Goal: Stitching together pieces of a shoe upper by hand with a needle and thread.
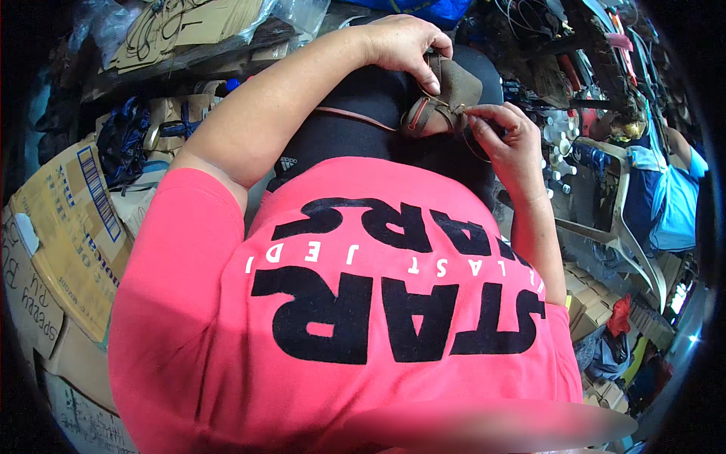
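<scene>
Brown shoe [463,82] sits on the lap, over the dark trousers [352,142], between the two hands. Thin tan lace [455,110] at its front, looped or knotted there; too small to tell which.

Right hand [514,144]: thumb and index together, clamped on the lace, just beside the shoe. Left hand [408,49]: at the far-left side of the shoe, fingers curled, thumb down near the lace. Can't tell if it's gripping lace or shoe edge.

Thin reddish-brown strap [355,115] runs left from the shoe across the trousers. Pink T-shirt [401,265] with dark lettering fills the near side.

Left: cardboard box [72,227], flat tan pieces [185,26] stacked beyond the left forearm. Right: small pale bottles [561,142], white plastic chair [625,223], another person in light blue [673,208] behind it. Red cloth [618,316] lower right, near more cardboard.
</scene>
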The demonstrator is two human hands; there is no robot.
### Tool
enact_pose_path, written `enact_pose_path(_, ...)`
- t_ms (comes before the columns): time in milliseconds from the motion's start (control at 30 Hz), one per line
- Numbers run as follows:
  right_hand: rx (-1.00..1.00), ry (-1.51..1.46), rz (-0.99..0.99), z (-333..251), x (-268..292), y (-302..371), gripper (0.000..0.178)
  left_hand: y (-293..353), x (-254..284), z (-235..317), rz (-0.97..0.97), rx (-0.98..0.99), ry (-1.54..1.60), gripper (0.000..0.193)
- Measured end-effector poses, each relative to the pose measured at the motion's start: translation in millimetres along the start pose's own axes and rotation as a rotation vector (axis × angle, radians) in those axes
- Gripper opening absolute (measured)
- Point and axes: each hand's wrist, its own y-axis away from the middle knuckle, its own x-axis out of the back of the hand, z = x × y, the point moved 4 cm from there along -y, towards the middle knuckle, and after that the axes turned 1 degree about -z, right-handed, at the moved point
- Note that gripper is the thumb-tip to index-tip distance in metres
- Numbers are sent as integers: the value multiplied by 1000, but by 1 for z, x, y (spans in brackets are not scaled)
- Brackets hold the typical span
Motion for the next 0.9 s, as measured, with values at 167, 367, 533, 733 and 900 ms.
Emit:
enact_pose_path(167, 77, 95, -12, -6, -5, -6, 14, 0, -1, -2, 11, 9, 3, 56)
enact_pose_path(367, 8, -183, -50, 27, -13, -4, 15, 0, 1, 2, 26, 6, 4, 52)
enact_pose_path(533, -39, -281, -22, 37, -23, -5, 14, 0, -4, 3, 101, -26, -27, 47)
enact_pose_path(733, 61, 8, 42, 21, -28, -7, 13, 13, 3, 7, 208, -185, -53, 48)
enact_pose_path(900, 164, 51, 27, 11, -23, 5, 17, 66, 49, -1, 354, -99, -160, 28)
